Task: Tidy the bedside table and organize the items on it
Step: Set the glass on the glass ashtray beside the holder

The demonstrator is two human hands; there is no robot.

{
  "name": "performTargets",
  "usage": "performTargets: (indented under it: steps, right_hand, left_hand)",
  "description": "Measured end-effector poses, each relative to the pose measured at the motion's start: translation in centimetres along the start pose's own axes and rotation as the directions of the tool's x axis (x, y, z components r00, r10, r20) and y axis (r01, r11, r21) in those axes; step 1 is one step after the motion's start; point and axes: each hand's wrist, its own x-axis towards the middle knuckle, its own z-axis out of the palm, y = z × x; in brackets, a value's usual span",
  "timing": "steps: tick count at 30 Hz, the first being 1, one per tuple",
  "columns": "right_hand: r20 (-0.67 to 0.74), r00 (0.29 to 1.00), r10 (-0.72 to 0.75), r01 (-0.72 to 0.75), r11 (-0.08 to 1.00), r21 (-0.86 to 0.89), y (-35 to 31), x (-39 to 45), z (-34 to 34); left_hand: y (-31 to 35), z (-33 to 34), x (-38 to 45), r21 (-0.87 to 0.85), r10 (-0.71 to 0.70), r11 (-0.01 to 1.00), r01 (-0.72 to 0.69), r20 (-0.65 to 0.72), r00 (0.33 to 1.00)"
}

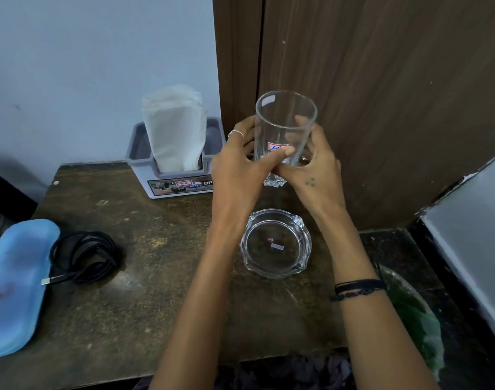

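Observation:
A clear drinking glass (283, 119) with a red-edged label is held upright above the back of the brown bedside table (145, 249). My left hand (240, 161) wraps its left side, thumb across the label. My right hand (314, 164) grips its right side and lower part. Below my wrists a glass ashtray (276, 243) sits on the table. A grey tissue holder (173, 170) with white napkins (174, 128) stands at the back. A coiled black cable (83, 257) lies at the left beside a blue tray (15, 285).
A brown wooden panel (381, 94) rises right behind the glass. A pale wall (86, 66) stands behind the holder. A green plastic bag (415, 311) lies on the dark floor at the right, beside a white surface (471, 226).

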Motion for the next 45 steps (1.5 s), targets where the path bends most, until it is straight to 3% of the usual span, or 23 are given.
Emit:
performTargets:
  steps: [6, 16, 27, 45]
  right_hand:
    - [0.054, 0.998, -0.021, 0.024, 0.999, -0.046, -3.6, -2.8, -2.3]
    - [0.163, 0.983, 0.08, -0.07, 0.995, -0.068, -3.0, -8.8, -3.5]
    - [0.223, 0.962, 0.16, -0.129, 0.981, -0.146, -0.6, -8.7, -3.1]
    - [0.259, 0.952, 0.166, -0.11, 0.97, -0.218, -0.1, -8.7, -2.7]
  left_hand:
    - [3.5, -1.4, -3.6, 0.022, 0.038, 0.999, -0.036, -0.1, 0.994]
    - [1.8, -3.9, -8.8, 0.043, -0.03, 0.999, 0.028, 0.065, 0.997]
    - [-1.3, -3.7, -8.8, 0.013, -0.067, 0.998, 0.066, 0.077, 0.995]
    - [-2.2, -4.0, -9.0, 0.028, -0.053, 0.998, 0.05, 0.114, 0.992]
